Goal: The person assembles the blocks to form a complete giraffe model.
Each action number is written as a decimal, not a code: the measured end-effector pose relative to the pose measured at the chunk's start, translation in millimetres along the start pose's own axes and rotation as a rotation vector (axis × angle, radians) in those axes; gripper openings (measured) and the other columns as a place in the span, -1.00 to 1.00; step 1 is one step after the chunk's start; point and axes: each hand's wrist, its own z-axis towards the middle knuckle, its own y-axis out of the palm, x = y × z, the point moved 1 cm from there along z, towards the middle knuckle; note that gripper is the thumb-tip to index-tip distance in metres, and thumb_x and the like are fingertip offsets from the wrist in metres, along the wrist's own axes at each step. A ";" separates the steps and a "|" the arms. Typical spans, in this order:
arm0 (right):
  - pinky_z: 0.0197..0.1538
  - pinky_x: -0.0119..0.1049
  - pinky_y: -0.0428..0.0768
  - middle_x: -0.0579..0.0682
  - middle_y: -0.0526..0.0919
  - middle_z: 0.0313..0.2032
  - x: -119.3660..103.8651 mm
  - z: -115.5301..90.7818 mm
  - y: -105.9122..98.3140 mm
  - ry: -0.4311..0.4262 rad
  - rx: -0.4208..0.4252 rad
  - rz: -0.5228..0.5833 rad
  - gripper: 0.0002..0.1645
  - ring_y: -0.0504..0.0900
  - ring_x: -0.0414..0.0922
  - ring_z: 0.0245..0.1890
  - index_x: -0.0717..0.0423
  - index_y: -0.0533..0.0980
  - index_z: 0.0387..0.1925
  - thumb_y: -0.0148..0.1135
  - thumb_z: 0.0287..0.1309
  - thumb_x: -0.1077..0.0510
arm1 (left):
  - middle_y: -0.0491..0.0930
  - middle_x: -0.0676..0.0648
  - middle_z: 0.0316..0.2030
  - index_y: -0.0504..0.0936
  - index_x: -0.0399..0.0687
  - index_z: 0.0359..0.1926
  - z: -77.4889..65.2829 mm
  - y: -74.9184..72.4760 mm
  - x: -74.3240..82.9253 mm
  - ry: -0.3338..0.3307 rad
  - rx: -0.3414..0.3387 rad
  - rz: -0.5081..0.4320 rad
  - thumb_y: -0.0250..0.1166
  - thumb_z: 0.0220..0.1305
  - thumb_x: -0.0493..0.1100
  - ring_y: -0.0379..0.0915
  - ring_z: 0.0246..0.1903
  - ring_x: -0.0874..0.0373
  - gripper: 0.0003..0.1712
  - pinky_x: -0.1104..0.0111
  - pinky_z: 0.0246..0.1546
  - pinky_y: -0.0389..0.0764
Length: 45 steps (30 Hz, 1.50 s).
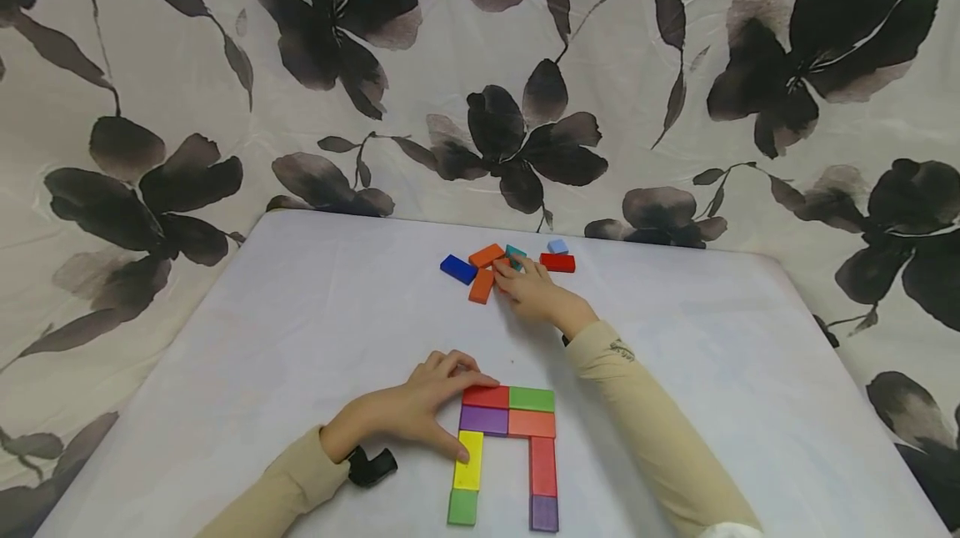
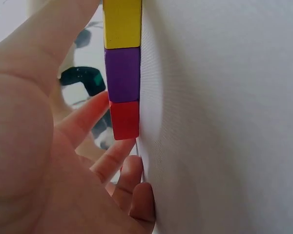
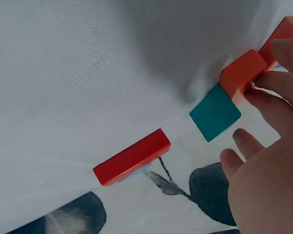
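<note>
On the table a square-cornered arch of coloured blocks lies flat, with a purple block (image 1: pixel 483 419), a yellow block (image 1: pixel 469 471) and a red block (image 1: pixel 486 397) on its left side. My left hand (image 1: pixel 420 400) rests against that side, thumb touching the yellow block and a finger at the red one. Farther back, my right hand (image 1: pixel 542 296) reaches into a loose group of blocks. Its fingers pinch an orange block (image 3: pixel 241 73), though part of the grip is hidden. Beside that lies a teal block (image 3: pixel 215 113); another orange block (image 1: pixel 482 286) is close by.
A blue block (image 1: pixel 458 269) lies left of the group. To its right are a red block (image 1: pixel 557 263) and a light blue block (image 1: pixel 557 246) near the table's far edge. Floral cloth (image 1: pixel 510 138) hangs behind the white table (image 1: pixel 300 313).
</note>
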 end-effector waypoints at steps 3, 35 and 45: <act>0.45 0.19 -0.13 0.05 0.08 0.52 0.3 -6.0 3.6 0.003 0.013 -0.030 -0.37 -0.20 0.18 0.52 0.16 0.23 0.46 0.00 0.40 0.27 | 0.16 0.11 0.26 0.29 0.50 0.39 0.9 0.7 -0.3 -0.003 -0.001 -0.003 0.51 -0.06 0.33 0.02 0.20 0.09 -0.03 -0.03 0.17 0.19; 0.26 0.13 0.39 0.25 0.22 0.43 47.0 -120.4 43.7 0.037 0.199 0.419 -0.59 0.23 0.27 0.37 0.22 0.58 0.05 0.14 0.18 0.48 | 0.13 0.11 0.28 0.28 0.57 0.37 -3.8 4.2 -2.0 -0.029 -0.006 -0.036 0.51 -0.06 0.32 -0.01 0.24 0.07 -0.05 -0.06 0.18 0.19; 0.10 0.05 0.51 0.22 0.48 0.12 46.3 -123.1 38.7 0.080 0.289 0.384 -0.64 0.42 0.17 0.08 0.17 0.63 -0.05 0.45 0.07 0.32 | 0.14 0.10 0.27 0.29 0.53 0.38 -0.3 1.8 -2.2 -0.012 0.006 -0.029 0.51 -0.06 0.32 -0.01 0.23 0.08 -0.04 -0.05 0.17 0.18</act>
